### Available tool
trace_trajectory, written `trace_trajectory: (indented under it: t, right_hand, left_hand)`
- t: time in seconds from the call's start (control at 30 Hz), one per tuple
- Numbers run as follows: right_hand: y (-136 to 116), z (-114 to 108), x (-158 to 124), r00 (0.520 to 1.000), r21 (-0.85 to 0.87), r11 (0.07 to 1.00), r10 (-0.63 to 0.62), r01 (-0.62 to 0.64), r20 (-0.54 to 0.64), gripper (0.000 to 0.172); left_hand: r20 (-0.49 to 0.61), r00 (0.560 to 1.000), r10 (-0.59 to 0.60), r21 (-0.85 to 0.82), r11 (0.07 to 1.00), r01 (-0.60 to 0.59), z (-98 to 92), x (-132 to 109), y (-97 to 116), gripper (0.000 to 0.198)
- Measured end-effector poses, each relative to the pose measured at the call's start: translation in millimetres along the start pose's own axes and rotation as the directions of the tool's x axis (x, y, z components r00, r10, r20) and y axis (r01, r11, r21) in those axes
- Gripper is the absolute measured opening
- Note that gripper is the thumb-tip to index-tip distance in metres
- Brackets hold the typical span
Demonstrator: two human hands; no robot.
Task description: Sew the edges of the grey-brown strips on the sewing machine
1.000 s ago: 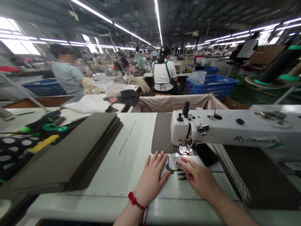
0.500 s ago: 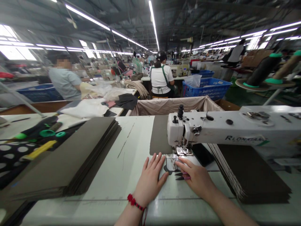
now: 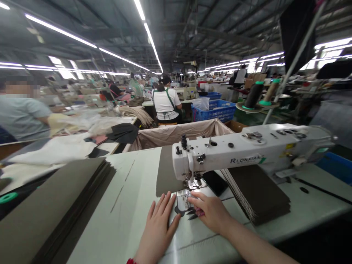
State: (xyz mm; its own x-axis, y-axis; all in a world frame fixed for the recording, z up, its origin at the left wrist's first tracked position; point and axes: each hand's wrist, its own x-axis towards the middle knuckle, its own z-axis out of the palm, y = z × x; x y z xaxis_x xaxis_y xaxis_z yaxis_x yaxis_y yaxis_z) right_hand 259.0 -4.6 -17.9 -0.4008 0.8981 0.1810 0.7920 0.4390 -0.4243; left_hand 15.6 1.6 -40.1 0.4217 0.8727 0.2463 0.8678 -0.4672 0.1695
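Observation:
My left hand [image 3: 158, 231] lies flat on the pale table, fingers stretched, their tips at the near edge of a grey-brown fabric panel [image 3: 166, 174]. That panel runs back beside the head of the white sewing machine [image 3: 217, 152], its right part hidden behind it. Small thread snips [image 3: 191, 213] with dark blades and a pinkish handle are tucked in my right hand [image 3: 214, 214]. The right fingertips reach over the metal needle plate [image 3: 183, 201], just in front of the presser foot [image 3: 195, 183]. Whether those fingertips pinch a thread cannot be seen.
One stack of panels [image 3: 55, 201] fills the table's left side; another stack [image 3: 258, 194] sits right, under the machine arm. A dark phone [image 3: 215, 182] lies behind my right hand. Beyond the table are a cloth-lined bin [image 3: 176, 134], thread cones [image 3: 253, 96] and seated co-workers.
My view has swung to the right, so the scene sits further left and more of the machine's right end shows. Both hands keep nearly the same place by the needle plate.

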Motion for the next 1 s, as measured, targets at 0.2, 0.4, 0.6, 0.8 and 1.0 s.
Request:
trace_trajectory:
  t: [0.2,0.4,0.6,0.8,1.0]
  right_hand:
    - [-4.0,-7.0,2.3,1.0,-0.019,1.0,0.013,-0.012,0.015,0.052]
    - [-3.5,-5.7,1.8,0.999,0.043,0.999,0.012,-0.01,-0.034,0.05]
    - [-6.5,-10.3,1.4,0.998,0.048,0.999,0.012,-0.009,-0.057,0.049]
    - [-3.7,-11.7,-3.9,0.998,0.128,0.992,0.025,-0.018,-0.05,0.046]
    - [2.3,-15.1,-5.0,0.997,0.276,0.96,0.058,-0.04,-0.055,0.041]
  left_hand:
    - [-0.03,0.999,0.013,0.03,0.999,-0.012,12.7,2.2,-9.1,0.058]
    - [-0.02,1.0,-0.02,0.059,0.998,0.021,20.8,4.3,-12.0,0.055]
    - [-0.022,1.0,0.019,0.106,0.994,-0.017,10.9,51.3,-3.7,0.055]
    - [-0.063,0.982,-0.18,0.196,0.962,0.19,-11.6,70.1,0.6,0.054]
    - [-0.098,0.943,-0.318,0.295,0.895,0.333,-19.3,-25.6,-2.5,0.046]
